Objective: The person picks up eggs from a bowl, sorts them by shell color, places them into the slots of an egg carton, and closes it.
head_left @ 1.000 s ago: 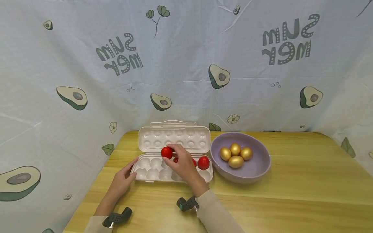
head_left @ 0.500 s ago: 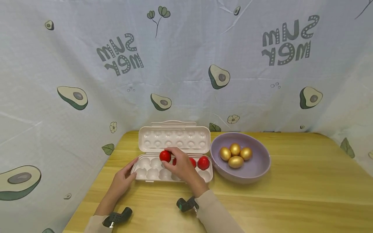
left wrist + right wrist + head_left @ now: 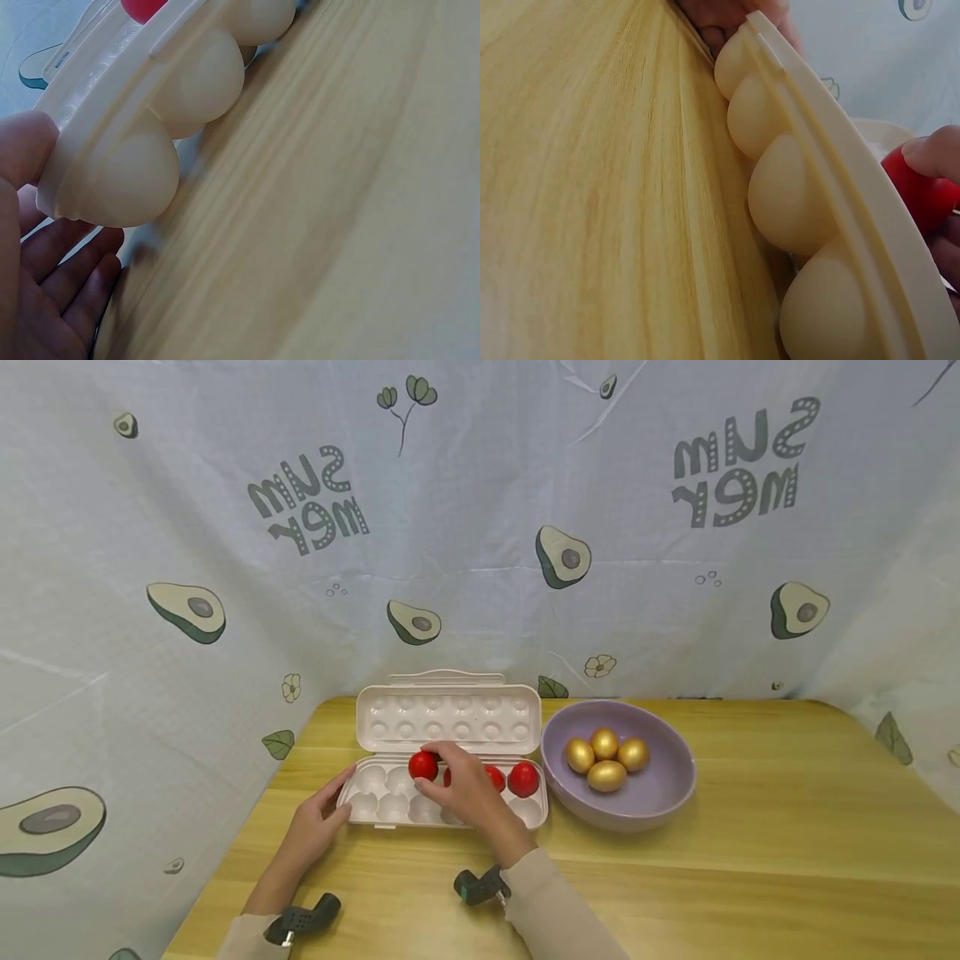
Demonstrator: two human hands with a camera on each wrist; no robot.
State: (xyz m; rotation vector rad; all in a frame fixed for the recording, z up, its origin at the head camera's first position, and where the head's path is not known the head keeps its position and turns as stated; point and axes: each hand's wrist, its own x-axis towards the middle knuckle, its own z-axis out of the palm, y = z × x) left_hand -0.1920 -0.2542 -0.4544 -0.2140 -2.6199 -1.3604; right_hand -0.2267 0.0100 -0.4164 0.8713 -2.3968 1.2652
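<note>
A cream plastic egg carton [image 3: 363, 808] lies with its lid raised at the back of the table. My right hand [image 3: 468, 787] pinches a red egg [image 3: 423, 766] between thumb and fingers, at the carton's back row; whether it touches the pocket is hard to tell. Further right in that row sit more red eggs [image 3: 522, 779], some partly behind my hand. At the carton's left end, my left hand [image 3: 313, 828] holds the edge. The left wrist view has its thumb [image 3: 28, 142] on the rim and the other fingers below.
Right beside the carton stands a purple bowl [image 3: 660, 789] holding several golden eggs [image 3: 607, 776]. The carton's lid [image 3: 450, 703] leans up near the printed curtain [image 3: 480, 635]. Wood tabletop [image 3: 787, 827] stretches to the right.
My right hand has lowered the red egg slightly and shifted it a little left, toward the back-row pocket. The left hand has stayed at the carton's end.
</note>
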